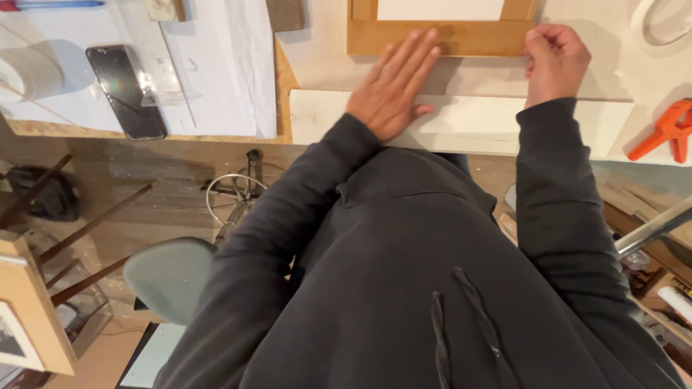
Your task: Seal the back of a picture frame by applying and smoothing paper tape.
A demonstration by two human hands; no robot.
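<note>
Neither hand had closed fully around anything. Left hand (393,86) lay flat, palm down and fingers spread, its heel on the long white rectangular board (461,121) at the near edge of the bench and its fingertips reaching onto the lower rail of the flat brown wooden picture frame (440,36). Right hand (553,63) was curled into a loose fist just beyond the board, its fingers at the frame's lower right corner; whether they pinched a small tool or only pressed the wood could not be told.

Nearest the camera, the person's dark hooded sweatshirt filled the view, with a grey-green stool seat (169,277) to the left below bench level. The white board lay along the bench edge, the frame touching or just beyond it, partly cut off at the top of the view. An orange plastic spring clamp (667,130) lay unused well to the right. On white paper sheets (216,65) to the left lay a black smartphone (126,90).

Risk, as a judgement: the frame was held only by palm pressure, not by the clamp, so a sideways push from the right hand could slide it out of alignment. The board's near edge sat at the bench lip and could tip if weight came off it.
</note>
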